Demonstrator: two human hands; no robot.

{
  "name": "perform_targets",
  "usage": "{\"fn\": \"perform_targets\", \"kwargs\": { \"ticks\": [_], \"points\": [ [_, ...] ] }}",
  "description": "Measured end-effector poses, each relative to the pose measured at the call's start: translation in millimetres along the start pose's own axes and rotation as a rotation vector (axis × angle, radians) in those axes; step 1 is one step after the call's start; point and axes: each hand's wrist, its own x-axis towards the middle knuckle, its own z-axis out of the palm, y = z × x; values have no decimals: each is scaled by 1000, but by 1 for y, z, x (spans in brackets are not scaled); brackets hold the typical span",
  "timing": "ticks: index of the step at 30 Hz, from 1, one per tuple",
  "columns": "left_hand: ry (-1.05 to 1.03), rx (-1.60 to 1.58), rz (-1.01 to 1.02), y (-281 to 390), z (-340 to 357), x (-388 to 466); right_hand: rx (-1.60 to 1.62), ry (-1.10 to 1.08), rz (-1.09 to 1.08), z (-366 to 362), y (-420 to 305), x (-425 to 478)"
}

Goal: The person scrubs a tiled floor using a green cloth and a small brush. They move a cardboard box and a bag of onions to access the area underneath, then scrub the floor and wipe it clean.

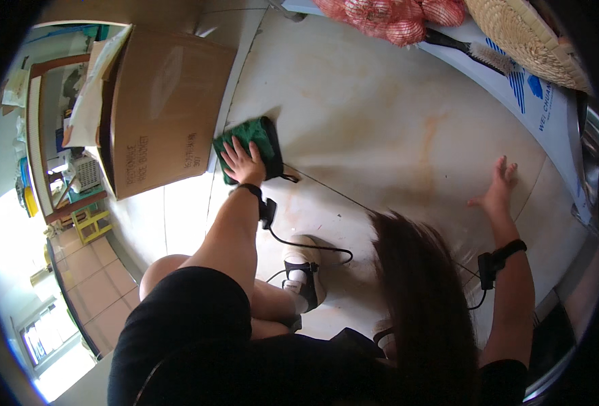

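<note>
My left hand (243,163) lies flat with spread fingers on a green cloth (253,133) with a dark edge and a small loop. The cloth rests on the pale tiled floor (360,137), close to the lower edge of a cardboard box. Out to the right, my right hand (498,189) is held with its fingers apart and nothing in it. Each wrist wears a black strap with a small device and a cable. Long dark hair hangs between my arms and hides part of the floor.
A large cardboard box (172,111) stands at the left. At the upper right are red net bags of round produce (380,18), a black-handled brush (457,44) and a woven straw item (525,40) on a blue-and-white printed sheet (538,109). My shoe (304,269) is on the floor below the cloth.
</note>
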Motion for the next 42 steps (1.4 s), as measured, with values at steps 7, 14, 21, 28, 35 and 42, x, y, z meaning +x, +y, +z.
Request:
{"fn": "perform_targets", "kwargs": {
  "ticks": [7, 14, 21, 28, 35, 42],
  "points": [
    [-411, 120, -198, 25, -61, -69, -76, -61, 79, -10, -4, 2],
    [-115, 11, 1089, -33, -35, -19, -53, -41, 50, -18, -8, -1],
    [6, -175, 457, 9, -17, -11, -89, -43, 33, -9, -4, 4],
    [173, -149, 55, 102, 0, 57, -112, -65, -4, -17, -13, -2],
    [198, -273, 494, 249, 1, 47, 35, -65, 5, -30, -17, -16],
    [218, -217, 1167, 362, -8, -28, -58, -37, -18, -29, -15, -15]
  ]
}}
